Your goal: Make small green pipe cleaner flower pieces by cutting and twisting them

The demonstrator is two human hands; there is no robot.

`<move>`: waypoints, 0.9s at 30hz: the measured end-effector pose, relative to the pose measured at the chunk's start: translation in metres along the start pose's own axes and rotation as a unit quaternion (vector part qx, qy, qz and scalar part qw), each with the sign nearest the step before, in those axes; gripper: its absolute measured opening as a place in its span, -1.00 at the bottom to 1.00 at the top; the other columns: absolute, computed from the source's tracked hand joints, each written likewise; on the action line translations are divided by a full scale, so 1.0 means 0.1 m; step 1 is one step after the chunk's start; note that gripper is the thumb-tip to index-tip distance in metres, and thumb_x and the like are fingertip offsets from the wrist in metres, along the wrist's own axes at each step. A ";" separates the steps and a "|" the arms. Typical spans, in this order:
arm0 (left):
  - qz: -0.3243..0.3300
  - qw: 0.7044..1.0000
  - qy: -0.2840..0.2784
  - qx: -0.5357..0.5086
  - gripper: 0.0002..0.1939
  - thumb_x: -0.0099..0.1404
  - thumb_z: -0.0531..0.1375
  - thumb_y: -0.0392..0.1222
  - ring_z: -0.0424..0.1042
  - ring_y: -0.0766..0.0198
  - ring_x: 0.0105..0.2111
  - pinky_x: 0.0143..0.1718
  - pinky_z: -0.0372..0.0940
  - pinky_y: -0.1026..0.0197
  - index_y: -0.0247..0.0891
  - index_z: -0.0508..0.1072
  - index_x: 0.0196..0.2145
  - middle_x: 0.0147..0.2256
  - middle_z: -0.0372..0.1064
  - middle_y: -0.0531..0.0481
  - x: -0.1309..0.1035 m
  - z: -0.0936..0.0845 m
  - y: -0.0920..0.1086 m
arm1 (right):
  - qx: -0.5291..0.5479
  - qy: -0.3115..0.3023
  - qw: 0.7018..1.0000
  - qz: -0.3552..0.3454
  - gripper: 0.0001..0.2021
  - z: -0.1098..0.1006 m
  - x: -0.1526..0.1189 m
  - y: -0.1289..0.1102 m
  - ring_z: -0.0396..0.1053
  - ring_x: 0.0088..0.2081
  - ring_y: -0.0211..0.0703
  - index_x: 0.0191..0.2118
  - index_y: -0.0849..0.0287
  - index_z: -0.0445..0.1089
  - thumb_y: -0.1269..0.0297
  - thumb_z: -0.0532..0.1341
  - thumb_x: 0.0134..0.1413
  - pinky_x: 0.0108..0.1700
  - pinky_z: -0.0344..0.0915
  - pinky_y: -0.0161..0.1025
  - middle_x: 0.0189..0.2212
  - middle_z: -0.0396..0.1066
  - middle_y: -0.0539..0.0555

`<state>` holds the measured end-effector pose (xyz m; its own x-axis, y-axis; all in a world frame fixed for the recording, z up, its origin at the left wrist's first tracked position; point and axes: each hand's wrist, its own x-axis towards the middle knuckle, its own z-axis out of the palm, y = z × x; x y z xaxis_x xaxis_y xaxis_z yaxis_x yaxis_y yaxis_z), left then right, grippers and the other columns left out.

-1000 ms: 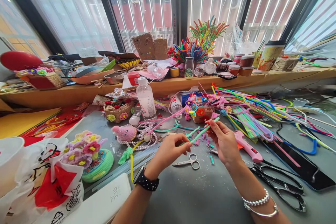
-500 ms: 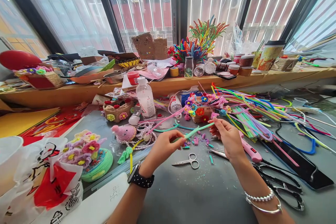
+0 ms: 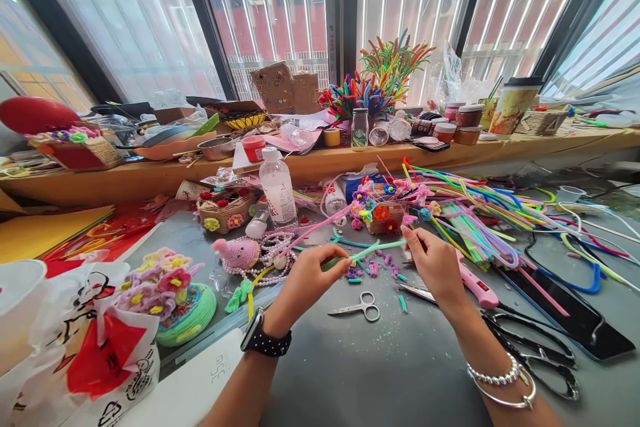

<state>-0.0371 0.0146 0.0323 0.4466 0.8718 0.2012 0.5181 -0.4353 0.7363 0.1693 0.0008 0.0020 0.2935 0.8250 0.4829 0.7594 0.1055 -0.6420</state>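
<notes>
Holds a green stem (image 3: 379, 248) nearly straight between both hands, above the table (image 3: 360, 380) and beyond the scissors (image 3: 359, 308). Pinches it at the left with the left hand (image 3: 310, 277), thumb and fingers clamped on it, beyond the scissors and to their left. Grips the other end with the right hand (image 3: 436, 263), likewise clamped on it between thumb and fingers, beyond the scissors and to their right. Wears a watch (image 3: 273, 345) on the left wrist, to the left of the scissors and nearer, and bracelets (image 3: 493, 371) on the right wrist, well to the right of the scissors and nearer. Has offcuts (image 3: 374, 269) strewn just beyond the scissors, under the stem. Has shears (image 3: 419, 292) to the right of the scissors, partly hidden under the right forearm, with a pink glue gun (image 3: 480, 285) near them and a phone (image 3: 580, 333) farther right. Shows a bottle (image 3: 279, 197) upright beyond the scissors and to their left, a flower basket (image 3: 383, 217) straight beyond them, and a pink crochet toy (image 3: 240, 254) left of them, touching a heap of beads (image 3: 269, 275).
</notes>
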 end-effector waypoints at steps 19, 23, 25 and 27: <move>-0.024 0.998 -0.061 0.015 -0.71 0.14 -0.02 -0.04 0.31 0.33 -0.52 -0.47 0.16 0.34 -0.26 0.40 -0.47 -0.52 0.38 0.05 -0.01 -0.03 -0.05 | 0.299 -0.053 0.944 0.133 -0.53 0.12 0.04 0.13 -0.13 -0.68 -0.37 -0.68 0.16 0.09 -0.20 0.04 -0.20 -0.65 -0.16 -0.35 -0.74 -0.04 -0.12; -0.037 0.997 -0.039 0.058 -0.75 0.12 0.00 -0.11 0.31 0.32 -0.51 -0.48 0.14 0.33 -0.26 0.41 -0.45 -0.50 0.39 0.05 0.00 0.00 -0.03 | 0.308 -0.087 0.939 0.124 -0.56 0.12 0.04 0.12 -0.11 -0.66 -0.36 -0.64 0.16 0.07 -0.15 0.01 -0.11 -0.64 -0.14 -0.37 -0.71 -0.04 -0.11; -0.041 0.996 -0.028 0.076 -0.76 0.11 0.00 -0.12 0.31 0.31 -0.50 -0.49 0.13 0.33 -0.25 0.42 -0.44 -0.50 0.39 0.04 0.00 0.02 -0.02 | 0.298 -0.099 0.943 0.110 -0.58 0.11 0.04 0.11 -0.10 -0.64 -0.35 -0.62 0.16 0.07 -0.11 -0.02 -0.05 -0.62 -0.12 -0.37 -0.70 -0.04 -0.11; -0.042 0.995 -0.025 0.082 -0.76 0.11 0.01 -0.12 0.31 0.31 -0.50 -0.49 0.12 0.33 -0.25 0.43 -0.43 -0.50 0.39 0.04 0.00 0.02 -0.02 | 0.271 -0.097 0.953 0.095 -0.60 0.10 0.04 0.09 -0.08 -0.64 -0.35 -0.61 0.15 0.07 -0.09 -0.04 -0.02 -0.61 -0.10 -0.36 -0.70 -0.03 -0.11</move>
<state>-0.0364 0.0148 0.0295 0.4302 0.8962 0.1081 0.6656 -0.3958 0.6327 0.1717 0.0101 -0.0078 0.2431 0.9392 0.2424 0.2758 0.1726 -0.9456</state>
